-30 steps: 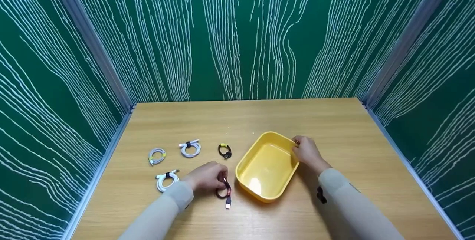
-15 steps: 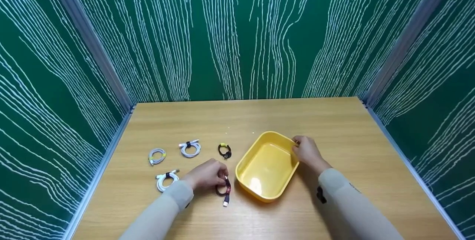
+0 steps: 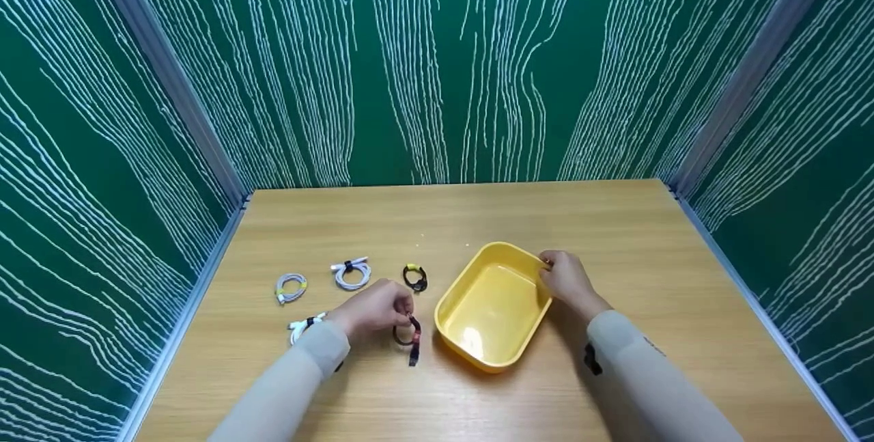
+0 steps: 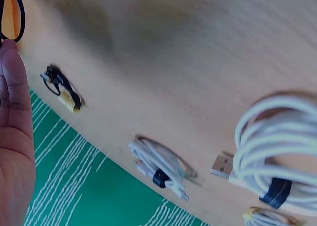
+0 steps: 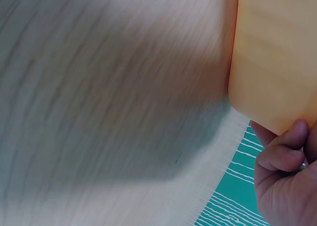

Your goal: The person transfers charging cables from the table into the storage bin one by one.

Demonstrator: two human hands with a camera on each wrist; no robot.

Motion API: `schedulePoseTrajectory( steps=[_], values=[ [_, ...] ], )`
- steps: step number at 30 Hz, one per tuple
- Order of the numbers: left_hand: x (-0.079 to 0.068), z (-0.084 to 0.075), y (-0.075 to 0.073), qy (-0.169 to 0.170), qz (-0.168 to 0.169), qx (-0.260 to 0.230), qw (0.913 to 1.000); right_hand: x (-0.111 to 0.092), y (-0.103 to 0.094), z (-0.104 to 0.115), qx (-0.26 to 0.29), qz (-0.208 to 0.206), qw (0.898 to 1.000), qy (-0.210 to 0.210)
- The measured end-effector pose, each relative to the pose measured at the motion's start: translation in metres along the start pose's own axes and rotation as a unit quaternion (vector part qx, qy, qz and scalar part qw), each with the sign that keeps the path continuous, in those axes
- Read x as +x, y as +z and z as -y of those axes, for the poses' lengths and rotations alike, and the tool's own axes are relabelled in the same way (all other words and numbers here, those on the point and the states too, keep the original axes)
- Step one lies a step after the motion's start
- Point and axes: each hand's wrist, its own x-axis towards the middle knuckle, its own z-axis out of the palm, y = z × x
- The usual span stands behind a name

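Observation:
In the head view my left hand [image 3: 375, 307] pinches a coiled black USB cable [image 3: 416, 337] with a red tie, just left of the yellow plastic bin [image 3: 444, 324]. Its plug end hangs down toward me. The left wrist view catches only a dark loop of this cable [image 4: 22, 28] beyond the fingertips. My right hand [image 3: 567, 281] grips the bin's far right rim, its fingers curled at the corner. From the right wrist, the bin's outer wall [image 5: 277, 52] shows, with my right hand [image 5: 287, 181] against its lower edge.
A small black cable [image 3: 414, 278] with a yellow tie lies behind my left hand. Farther left are a white coiled cable [image 3: 351, 275], a grey-white one [image 3: 291, 288] with yellow ties, and another white cable [image 3: 299, 328] partly covered by my sleeve. Green panels [image 3: 396, 87] enclose the table.
My left hand has moved slightly away from me and left, carrying the black cable along, and its sleeve now covers more of the nearest white cable. The right hand and bin look unmoved.

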Motion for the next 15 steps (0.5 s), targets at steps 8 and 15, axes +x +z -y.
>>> schedulePoseTrajectory(
  steps=[8,15],
  values=[
    [0.002,-0.001,-0.019,0.001,-0.015,0.008,0.9999,0.002,0.001,-0.001,0.001,0.013,1.0,-0.003],
    [0.004,-0.01,-0.036,-0.005,-0.021,-0.009,0.9997,0.003,0.0,0.002,0.004,0.022,1.0,0.01]
  ],
)
